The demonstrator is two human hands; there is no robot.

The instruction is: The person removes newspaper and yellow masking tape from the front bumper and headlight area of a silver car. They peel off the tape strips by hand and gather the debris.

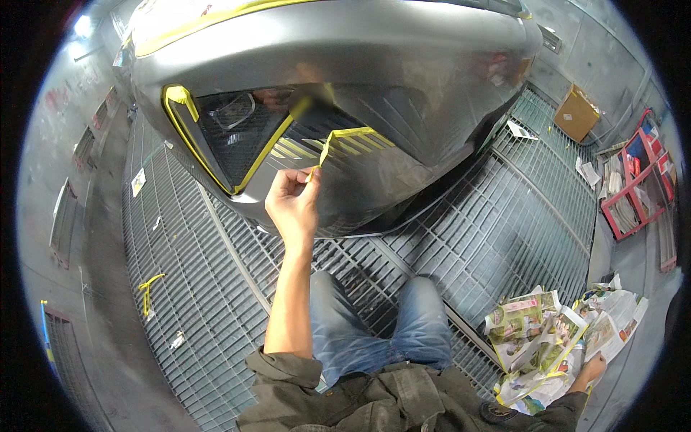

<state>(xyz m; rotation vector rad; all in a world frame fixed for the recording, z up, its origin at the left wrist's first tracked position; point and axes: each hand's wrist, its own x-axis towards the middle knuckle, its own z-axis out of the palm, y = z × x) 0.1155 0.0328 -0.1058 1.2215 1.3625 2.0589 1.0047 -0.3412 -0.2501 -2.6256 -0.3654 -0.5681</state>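
Note:
A dark grey car bumper (432, 50) fills the upper middle, with yellow masking tape (248, 164) edging a black panel on its left part. My left hand (291, 198) is closed in a pinch on a loose end of a yellow tape strip (325, 150). The strip's other end still sticks to the bumper, bending up and right along the slats. Far to my right, my right hand (592, 371) is closed on a crumpled bundle of printed masking paper (536, 335), with bits of yellow tape along it. Its fingers are partly hidden.
Under me is a metal grating floor (216, 288). A yellow tape scrap (148, 288) and paper bits lie on it at left. A cardboard box (576, 114) and a red rack (637, 183) with papers stand at the right wall. My knees (417, 302) are close below the bumper.

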